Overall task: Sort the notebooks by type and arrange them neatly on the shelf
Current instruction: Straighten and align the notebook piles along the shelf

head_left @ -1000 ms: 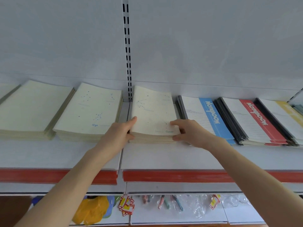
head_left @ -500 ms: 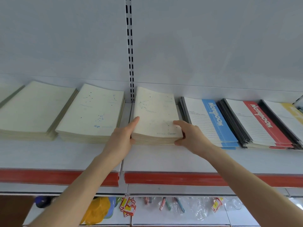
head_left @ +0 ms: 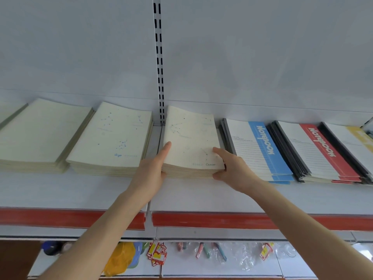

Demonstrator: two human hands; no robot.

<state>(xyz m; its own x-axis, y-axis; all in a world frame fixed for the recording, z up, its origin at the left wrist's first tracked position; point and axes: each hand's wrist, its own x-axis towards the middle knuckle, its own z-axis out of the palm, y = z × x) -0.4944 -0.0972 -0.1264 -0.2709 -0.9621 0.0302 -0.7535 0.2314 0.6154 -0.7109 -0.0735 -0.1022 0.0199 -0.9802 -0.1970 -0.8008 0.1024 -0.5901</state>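
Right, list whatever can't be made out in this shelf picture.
Head view only:
1. Yellow-banded notebooks: cut by the right edge.
2. Leftmost cream stack: cut by the left edge.
3. Faint print beside "Cancer" on the Cancer stack: too small.
4. Lower-shelf packets: blurred.

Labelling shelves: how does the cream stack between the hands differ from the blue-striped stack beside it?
The cream stack has faint star patterns; the blue-striped stack is white, ruled, with a blue band. Left hand and right hand hold the cream stack, not the blue-striped one. Both lie flat on the shelf.
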